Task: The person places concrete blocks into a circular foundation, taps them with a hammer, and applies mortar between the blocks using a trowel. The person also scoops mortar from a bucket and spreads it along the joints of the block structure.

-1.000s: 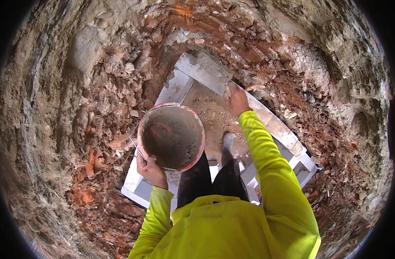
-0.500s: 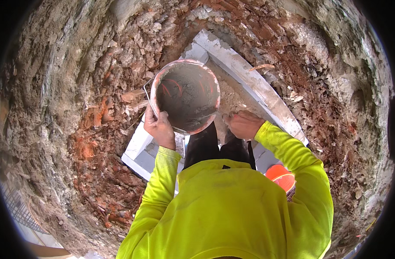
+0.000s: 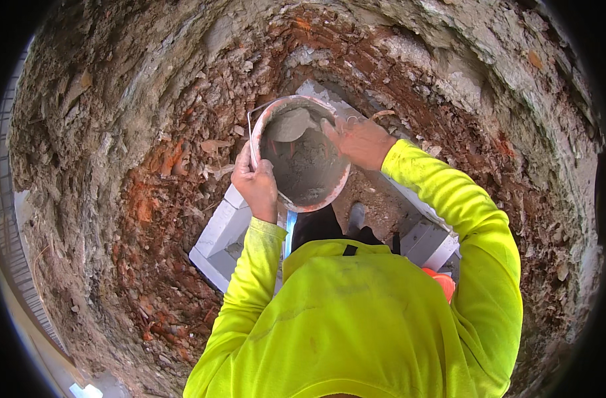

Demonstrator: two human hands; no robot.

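Holding bucket (image 3: 335, 192), left hand (image 3: 256, 184), trowel (image 3: 292, 126), right hand (image 3: 363, 141)

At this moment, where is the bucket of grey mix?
In the head view, the bucket is just above centre, its lower-left side in the left hand, the right hand across its upper-right edge.

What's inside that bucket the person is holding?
Inside the bucket is a grey, pasty mix, with a flat, grey-coated shape, probably a tool's blade, near the far rim. The mix hides the bottom; the right hand covers part of the right side.
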